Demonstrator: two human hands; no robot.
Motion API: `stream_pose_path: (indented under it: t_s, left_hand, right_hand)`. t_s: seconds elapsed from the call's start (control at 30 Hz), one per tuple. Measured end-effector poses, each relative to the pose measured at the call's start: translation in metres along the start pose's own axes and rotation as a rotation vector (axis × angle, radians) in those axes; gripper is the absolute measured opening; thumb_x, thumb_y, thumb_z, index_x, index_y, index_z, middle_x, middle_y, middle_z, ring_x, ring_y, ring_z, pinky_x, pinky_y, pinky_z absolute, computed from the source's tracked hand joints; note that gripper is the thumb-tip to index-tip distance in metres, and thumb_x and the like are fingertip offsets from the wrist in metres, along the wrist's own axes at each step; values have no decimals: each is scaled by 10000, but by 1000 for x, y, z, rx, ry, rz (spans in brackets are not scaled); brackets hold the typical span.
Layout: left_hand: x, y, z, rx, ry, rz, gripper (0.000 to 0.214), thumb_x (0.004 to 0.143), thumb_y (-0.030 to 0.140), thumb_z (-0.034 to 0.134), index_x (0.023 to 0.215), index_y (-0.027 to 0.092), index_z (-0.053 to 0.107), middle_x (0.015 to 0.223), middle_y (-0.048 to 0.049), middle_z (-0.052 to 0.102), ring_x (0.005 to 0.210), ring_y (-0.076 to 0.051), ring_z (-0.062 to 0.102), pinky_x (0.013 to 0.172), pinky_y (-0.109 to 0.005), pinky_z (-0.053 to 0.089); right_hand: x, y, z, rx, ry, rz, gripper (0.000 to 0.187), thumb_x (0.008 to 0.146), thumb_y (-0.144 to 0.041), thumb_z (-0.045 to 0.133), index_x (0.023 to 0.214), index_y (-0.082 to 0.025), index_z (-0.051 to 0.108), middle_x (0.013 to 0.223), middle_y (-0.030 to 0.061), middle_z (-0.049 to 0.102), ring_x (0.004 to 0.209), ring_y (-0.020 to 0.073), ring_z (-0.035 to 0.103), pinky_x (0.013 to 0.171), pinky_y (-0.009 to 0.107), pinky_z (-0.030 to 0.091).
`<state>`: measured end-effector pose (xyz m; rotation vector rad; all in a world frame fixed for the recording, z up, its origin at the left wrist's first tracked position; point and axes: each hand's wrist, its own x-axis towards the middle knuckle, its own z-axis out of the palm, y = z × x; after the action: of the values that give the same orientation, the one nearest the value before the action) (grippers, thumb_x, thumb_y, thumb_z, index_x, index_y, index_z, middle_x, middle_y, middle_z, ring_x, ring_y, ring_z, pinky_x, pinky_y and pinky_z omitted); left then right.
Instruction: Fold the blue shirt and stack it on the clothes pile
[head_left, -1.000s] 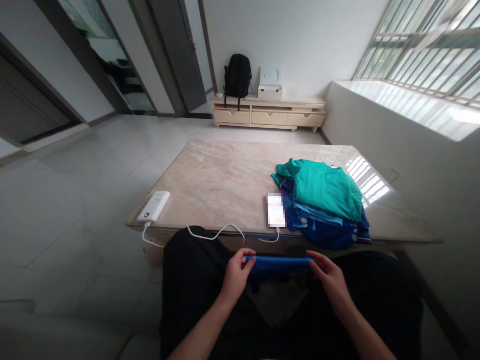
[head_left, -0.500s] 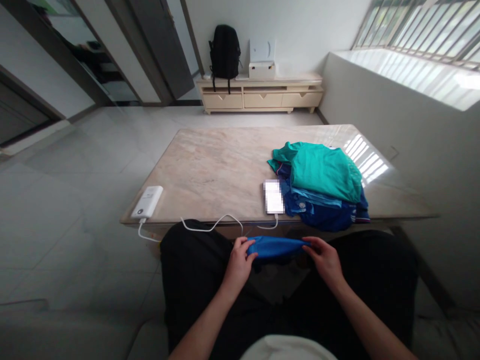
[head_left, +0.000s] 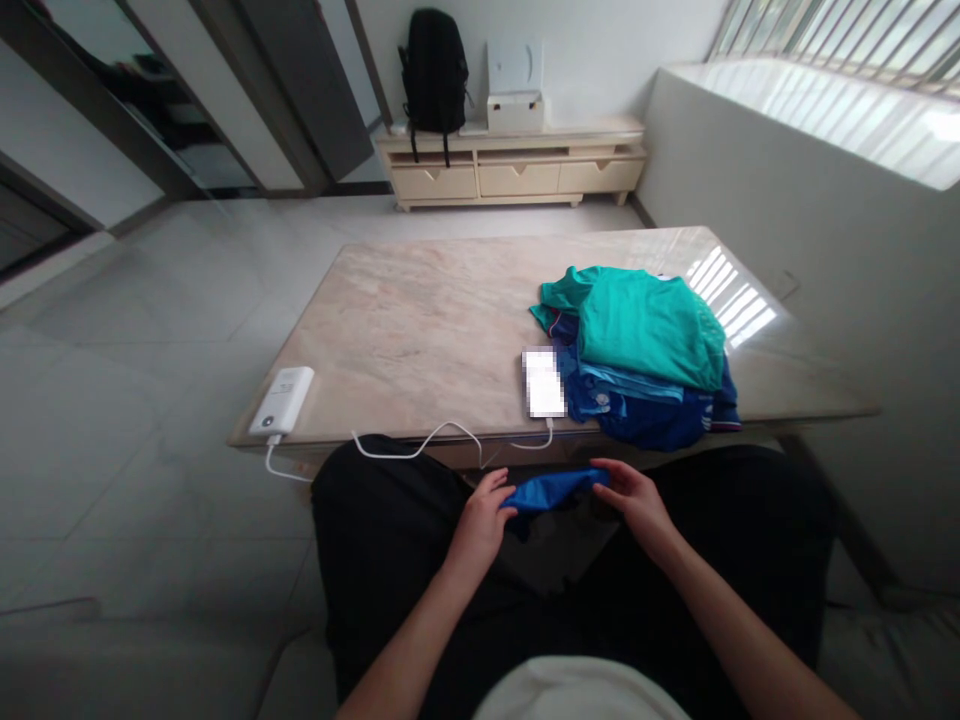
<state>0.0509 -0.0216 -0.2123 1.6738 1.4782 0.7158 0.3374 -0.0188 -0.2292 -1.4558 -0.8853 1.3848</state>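
A small blue garment (head_left: 551, 491) is stretched between my two hands over my lap, just below the near edge of the marble table (head_left: 420, 330). My left hand (head_left: 484, 518) pinches its left end and my right hand (head_left: 628, 496) grips its right end. On the table to the right lies a pile of clothes, a teal shirt (head_left: 645, 325) on top of dark blue garments (head_left: 637, 410).
A phone (head_left: 543, 383) lies beside the pile, cabled to a white power bank (head_left: 282, 401) at the table's near left corner. A low cabinet (head_left: 514, 172) with a black backpack (head_left: 433, 70) and a white box (head_left: 514, 85) stands at the far wall. A low wall runs along the right.
My hands have come closer together, bunching the blue garment, and have moved slightly up toward the table edge. The view has tilted downward.
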Motion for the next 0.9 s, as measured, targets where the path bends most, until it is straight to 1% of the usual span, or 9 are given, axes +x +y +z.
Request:
stream_pose_path:
  t_s: [0.07,0.13,0.27,0.33,0.4,0.47,0.53,0.63,0.9]
  left_hand:
    - [0,1,-1,19,-4,2,426,765,-83,654,1076,173,792,1337,-130,699,1189,-262,713,1062,-423,578]
    - [0,2,-3,41,5,7,408,789,-67,636,1076,183,783,1271,-109,726,1142,-248,727,1036,-405,590]
    - [2,7,-9,83,43,30,299,848,0,615,1028,187,763,1124,-82,746,1023,-238,741,975,-390,605]
    - [2,9,-11,96,65,47,271,868,24,599,1020,189,752,1100,-77,739,1001,-236,737,959,-385,605]
    - [3,11,-12,102,86,69,263,889,48,583,1034,196,744,1098,-72,733,1007,-235,732,956,-380,603]
    - [3,12,-13,103,106,95,259,909,73,570,1054,203,740,1104,-71,730,1023,-237,727,965,-383,598]
    - [3,12,-13,100,126,120,257,925,93,561,1073,203,740,1122,-77,729,1047,-244,722,981,-396,594]
    - [3,13,-14,95,156,153,264,941,108,548,1085,205,747,1145,-83,730,1073,-247,719,994,-406,592]
    - [1,14,-14,98,197,185,243,922,75,581,1016,178,780,1123,-92,748,1042,-242,738,969,-387,605]
  right_hand:
    - [0,2,0,-1,-11,11,609,594,-454,938,1121,-198,774,1040,94,796,935,271,757,825,357,608]
    - [0,4,-2,-17,1,29,603,613,-415,925,1152,-195,767,1002,82,798,873,253,760,749,326,602]
    - [0,4,-5,-70,66,57,680,649,-352,893,1283,-180,716,777,36,777,677,216,725,558,272,531]
    - [0,2,-5,-86,105,54,704,654,-349,886,1311,-177,702,736,27,768,646,215,716,528,270,515]
    - [1,-1,-6,-89,128,37,642,658,-360,881,1255,-178,731,842,59,800,736,241,749,592,298,563]
    - [2,-3,-5,-84,136,11,553,650,-380,883,1150,-178,767,1009,104,814,915,289,772,747,356,614]
    - [3,-4,-5,-83,142,-16,512,627,-402,893,1072,-178,777,1088,131,807,1043,328,757,880,416,612]
    - [2,-4,-4,-108,149,-44,496,617,-428,900,1027,-177,776,1028,140,815,1023,344,761,923,474,599]
    - [-1,-5,-4,-193,161,-118,419,650,-467,884,953,-194,787,956,120,819,943,329,765,955,504,568]
